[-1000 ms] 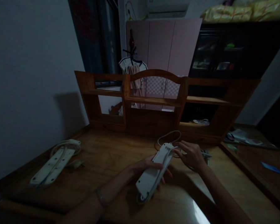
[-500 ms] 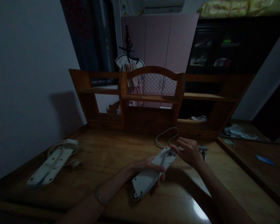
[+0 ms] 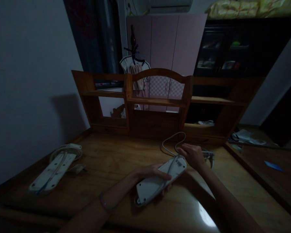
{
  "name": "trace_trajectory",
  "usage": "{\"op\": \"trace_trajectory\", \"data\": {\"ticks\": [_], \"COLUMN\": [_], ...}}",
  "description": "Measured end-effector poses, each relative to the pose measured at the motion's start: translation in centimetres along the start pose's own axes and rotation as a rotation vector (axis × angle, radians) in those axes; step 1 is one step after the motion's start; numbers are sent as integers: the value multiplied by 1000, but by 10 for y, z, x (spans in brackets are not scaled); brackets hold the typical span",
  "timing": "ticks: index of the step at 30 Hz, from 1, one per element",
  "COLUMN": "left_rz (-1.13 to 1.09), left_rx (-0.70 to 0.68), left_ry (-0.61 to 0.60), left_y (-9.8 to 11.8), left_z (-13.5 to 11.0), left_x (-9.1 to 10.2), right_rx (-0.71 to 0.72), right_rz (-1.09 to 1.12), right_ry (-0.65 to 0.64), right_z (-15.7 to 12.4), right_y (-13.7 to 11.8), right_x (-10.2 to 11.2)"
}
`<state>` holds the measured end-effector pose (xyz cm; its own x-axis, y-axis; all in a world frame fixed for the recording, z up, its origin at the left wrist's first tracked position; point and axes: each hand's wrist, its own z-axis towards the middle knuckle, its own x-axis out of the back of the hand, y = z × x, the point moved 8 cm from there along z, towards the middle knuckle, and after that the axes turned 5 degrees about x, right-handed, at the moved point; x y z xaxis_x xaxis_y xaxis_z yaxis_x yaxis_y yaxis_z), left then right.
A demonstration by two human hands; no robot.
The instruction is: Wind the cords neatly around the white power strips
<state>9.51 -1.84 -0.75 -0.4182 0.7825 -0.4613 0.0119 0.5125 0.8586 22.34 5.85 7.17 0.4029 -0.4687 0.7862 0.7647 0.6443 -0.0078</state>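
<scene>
My left hand (image 3: pixel 157 173) is wrapped around a white power strip (image 3: pixel 149 187), tilted above the desk with its screw-dotted underside up. The thumb presses across that side, and the other fingers curl beneath. A pale cord (image 3: pixel 171 166) runs lengthwise along the strip under the thumb. At the strip's far end my right hand (image 3: pixel 191 155) is closed on the cord, its fingertips partly hidden. Behind the hands, a loop of cord rises from the desk. More cord and what may be its plug (image 3: pixel 208 155) lie just beyond my right hand, too dim to make out.
On the left of the wooden desk (image 3: pixel 106 155) lies a second white power strip (image 3: pixel 53 171), cord wound around it, with its plug (image 3: pixel 77 169) alongside. A wooden shelf unit (image 3: pixel 157 102) spans the back. A blue packet (image 3: pixel 273 166) lies on the lower surface at right.
The far end of the held power strip has swung slightly right and down. My right hand has moved a little left, and the cord now crosses that end.
</scene>
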Motion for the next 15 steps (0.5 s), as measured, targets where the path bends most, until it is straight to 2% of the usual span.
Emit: {"op": "trace_trajectory", "data": {"ticks": [5,11,15], "left_rz": [3,9,0], "left_rx": [-23,-31,-23], "left_ry": [-27,-23,-18], "left_y": [4,1,0], "left_z": [-2,-1,-1], "left_x": [-6,-5,-4], "right_rx": [-72,-119,-157], "right_rz": [119,185,172], "right_ry": [-94,-129,-152], "right_z": [2,-1,-2], "right_y": [-1,-2,2], "right_x": [-11,-18,-33]}}
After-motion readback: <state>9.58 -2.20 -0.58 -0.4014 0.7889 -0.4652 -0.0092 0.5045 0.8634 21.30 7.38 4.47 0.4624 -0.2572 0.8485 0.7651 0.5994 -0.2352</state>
